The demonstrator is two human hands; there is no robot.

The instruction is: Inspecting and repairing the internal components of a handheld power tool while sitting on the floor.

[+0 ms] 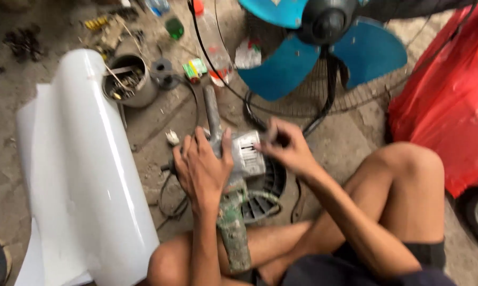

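Gripping: left hand wrapped the angle grinder, low over the crossed legs.
Pinching: right hand closed narrow on the grinder's silver head.
Around: blue fan ahead, white roll left.

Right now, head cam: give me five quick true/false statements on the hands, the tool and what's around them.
1. The left hand grips the power tool. True.
2. The right hand lies flat on the floor. False: its fingers are at the tool's silver head.
3. The fan blades are red. False: they are blue.
4. A white roll lies left of the hands. True.
5. The tin beside the roll is empty. False: it holds small parts.
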